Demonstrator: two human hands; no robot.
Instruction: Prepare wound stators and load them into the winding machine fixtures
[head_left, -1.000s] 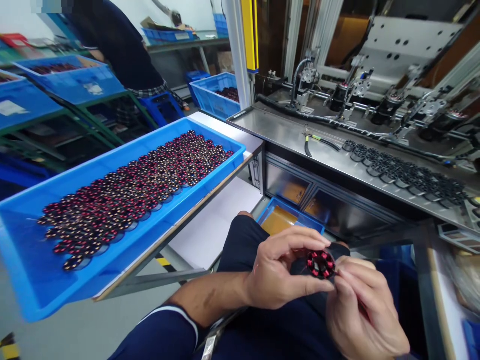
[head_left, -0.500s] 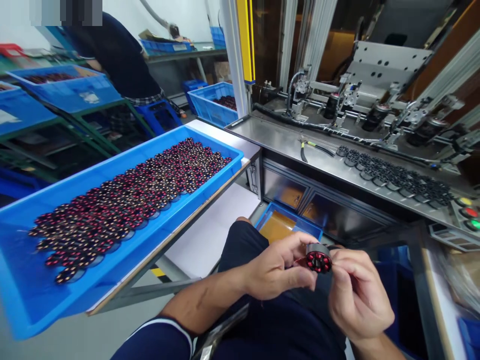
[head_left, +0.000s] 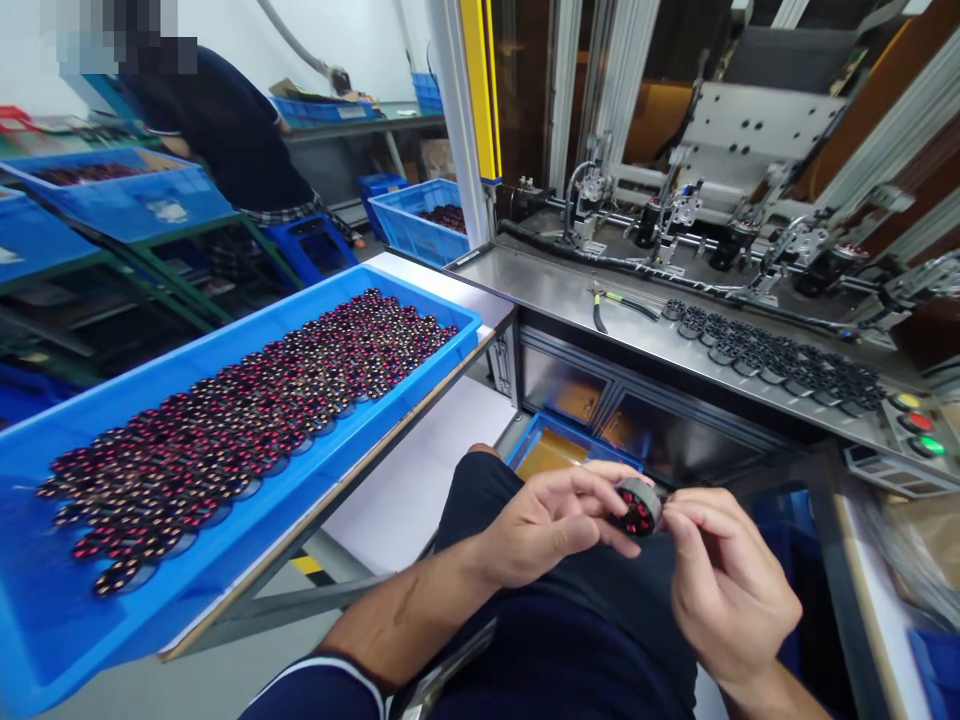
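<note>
ring-shaped part (head_left: 637, 506) with red coils (head_left: 640, 517) inside sits between the two hands, tilted so that its dark face shows and its grey rim (head_left: 646, 494) is uppermost. the left hand (head_left: 551, 525) has it clasped among the fingers, forefinger at the front face and others curled below or behind, while the thumb stands clear. the right hand (head_left: 731, 585) has thumb and forefinger drawn close at the right edge; what lies between them, and how hard they press, i cannot tell

to handle this well, i would let the left fingers bear on the firm rim and be light on the coils, which look easy to scuff. bringing the left thumb in against the near side would probably steady the piece if the right fingertips pull or press. the right hand should do best with small moves, the wrist quiet, and the open face turned up towards the eyes so that knuckles do not hide it. the blue tray (head_left: 37, 600) of similar parts (head_left: 262, 430) is off to the left, and the green-and-black pliers (head_left: 634, 304) lie on the steel bench (head_left: 525, 275) ahead, well apart from both hands
</note>
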